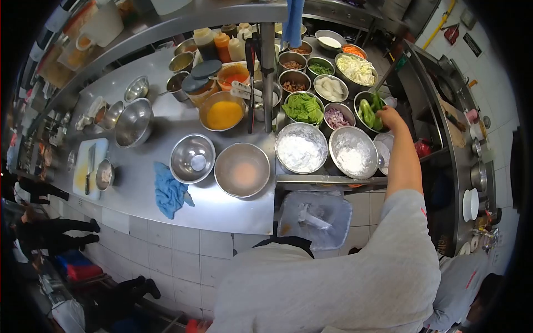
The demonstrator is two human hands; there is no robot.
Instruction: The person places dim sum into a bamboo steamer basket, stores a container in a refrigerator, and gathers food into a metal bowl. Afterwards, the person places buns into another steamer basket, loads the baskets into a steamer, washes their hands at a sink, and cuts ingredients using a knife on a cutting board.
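My right hand reaches out at the bowl of green peppers on the right side of the counter. Its fingers are bent over the edge of that bowl, and what they hold is too small to make out. Just in front of it stand two bowls of white powder, the right one tilted. Around the peppers are bowls of chopped red onion, cut green leaves and shredded cabbage. My left hand is out of sight.
Two metal bowls, one shiny and one with cloudy liquid, stand left beside a blue cloth. A knife lies on a white board. Below the counter is a lined bin. Other people stand behind.
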